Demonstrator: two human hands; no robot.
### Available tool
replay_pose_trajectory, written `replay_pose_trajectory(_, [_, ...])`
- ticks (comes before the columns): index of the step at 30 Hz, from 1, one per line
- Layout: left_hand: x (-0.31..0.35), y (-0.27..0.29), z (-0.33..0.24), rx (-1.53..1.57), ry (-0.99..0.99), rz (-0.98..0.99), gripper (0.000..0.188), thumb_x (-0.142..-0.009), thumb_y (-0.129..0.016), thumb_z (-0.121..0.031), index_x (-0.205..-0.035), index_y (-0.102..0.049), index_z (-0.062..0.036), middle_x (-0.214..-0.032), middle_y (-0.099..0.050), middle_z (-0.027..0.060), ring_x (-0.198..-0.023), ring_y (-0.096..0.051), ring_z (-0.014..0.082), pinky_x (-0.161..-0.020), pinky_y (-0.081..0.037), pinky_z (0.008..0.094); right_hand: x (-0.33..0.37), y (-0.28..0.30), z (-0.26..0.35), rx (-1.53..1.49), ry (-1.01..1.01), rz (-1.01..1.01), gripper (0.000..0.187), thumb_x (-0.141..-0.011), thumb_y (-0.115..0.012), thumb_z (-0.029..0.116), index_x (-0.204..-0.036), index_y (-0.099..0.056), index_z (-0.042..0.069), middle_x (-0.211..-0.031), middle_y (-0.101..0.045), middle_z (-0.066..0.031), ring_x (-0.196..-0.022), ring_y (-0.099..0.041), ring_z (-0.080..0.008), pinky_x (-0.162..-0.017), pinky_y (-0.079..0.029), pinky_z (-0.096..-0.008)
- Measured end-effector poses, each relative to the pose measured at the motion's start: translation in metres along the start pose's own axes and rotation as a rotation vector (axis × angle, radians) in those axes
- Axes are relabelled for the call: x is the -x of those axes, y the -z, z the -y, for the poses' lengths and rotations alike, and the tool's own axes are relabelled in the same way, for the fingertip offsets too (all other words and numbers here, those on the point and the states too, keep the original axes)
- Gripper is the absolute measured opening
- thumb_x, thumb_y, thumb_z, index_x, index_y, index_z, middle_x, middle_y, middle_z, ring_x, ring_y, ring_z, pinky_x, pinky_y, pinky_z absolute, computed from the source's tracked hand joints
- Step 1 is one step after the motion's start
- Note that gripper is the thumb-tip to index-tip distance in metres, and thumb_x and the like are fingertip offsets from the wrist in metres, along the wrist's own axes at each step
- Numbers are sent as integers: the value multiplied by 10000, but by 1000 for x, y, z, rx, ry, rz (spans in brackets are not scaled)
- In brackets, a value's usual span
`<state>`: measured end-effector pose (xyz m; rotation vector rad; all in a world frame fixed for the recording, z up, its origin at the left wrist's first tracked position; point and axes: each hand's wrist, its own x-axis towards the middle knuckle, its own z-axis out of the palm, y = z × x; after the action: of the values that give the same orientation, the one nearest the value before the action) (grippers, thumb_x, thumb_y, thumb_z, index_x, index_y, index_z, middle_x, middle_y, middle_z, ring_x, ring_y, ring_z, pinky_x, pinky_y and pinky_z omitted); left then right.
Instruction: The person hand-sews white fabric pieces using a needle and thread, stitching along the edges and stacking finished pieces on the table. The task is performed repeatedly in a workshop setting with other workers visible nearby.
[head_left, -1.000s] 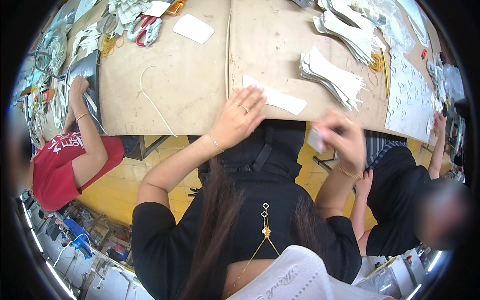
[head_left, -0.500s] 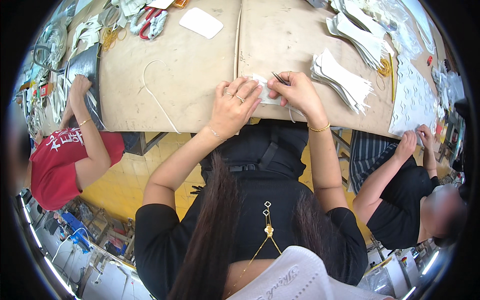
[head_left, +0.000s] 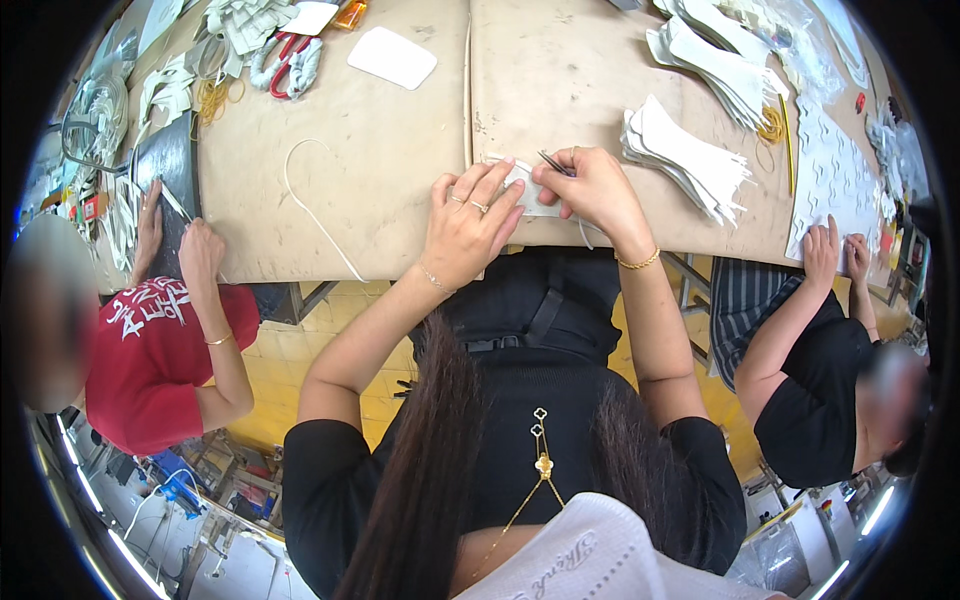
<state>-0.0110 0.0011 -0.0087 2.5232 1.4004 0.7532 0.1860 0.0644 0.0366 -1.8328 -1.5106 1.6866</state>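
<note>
My left hand (head_left: pixel 468 222) rests with spread fingers on a flat white piece (head_left: pixel 528 192) at the near edge of the brown table (head_left: pixel 400 150). My right hand (head_left: pixel 590 187) grips thin metal tweezers (head_left: pixel 551 162) whose tips touch the same white piece. Both hands meet over that piece, close to the seam between two table boards.
A stack of white cut pieces (head_left: pixel 685 155) lies right of my right hand, with more stacks (head_left: pixel 715 55) farther back. A white rounded pad (head_left: pixel 392 56), red-handled scissors (head_left: pixel 285 60) and a white cord (head_left: pixel 310 205) lie to the left. A person in red (head_left: pixel 160 340) and a person in black (head_left: pixel 820 380) work alongside.
My right hand came from below the table edge up onto the white piece with the tweezers. My left hand stayed pressed on the piece and shifted slightly.
</note>
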Motion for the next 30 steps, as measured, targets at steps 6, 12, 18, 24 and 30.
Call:
replay_pose_trajectory(6, [-5,7,-1,-53,-11,97,364,-857,-731,-206,-1197,-657,-99,-1373,-594,89,-1228,-541,259,-986,-392,443,12,5,-8,82,29,-26,246,-922,-688,228,-908,-723,-16,-676,-695,-47,-501,-581,-78,-490,-475,-239])
replay_pose_trajectory(12, [-11,7,-7,-22,43,108,484,-843,-722,-156,-1305,-615,-64,-1343,-593,95,-1214,-530,272,-996,-391,432,35,21,-26,37,-45,-83,261,-930,-701,266,-886,-700,9,-636,-640,-14,-480,-530,-59,-464,-433,-229])
replay_pose_trajectory(18, [-13,5,-9,-60,40,146,524,-842,-704,-167,-1349,-603,-85,-1316,-585,98,-1212,-513,281,-984,-397,435,32,22,-33,92,-34,-77,258,-922,-708,265,-873,-693,12,-618,-621,-10,-474,-516,-53,-448,-417,-229])
replay_pose_trajectory(24, [-14,9,-12,-140,26,238,512,-854,-713,-235,-1357,-622,-244,-1348,-547,98,-1246,-471,287,-990,-364,471,31,21,-33,47,-22,-119,262,-863,-698,237,-788,-689,-15,-573,-625,-88,-484,-602,-159,-513,-483,-317])
replay_pose_trajectory(30, [-18,8,-19,-177,24,300,530,-866,-722,-319,-1378,-594,-367,-1363,-505,144,-1252,-436,338,-982,-334,536,28,23,-29,91,-29,-101,250,-840,-683,228,-793,-696,-17,-583,-642,-101,-486,-635,-173,-524,-506,-313])
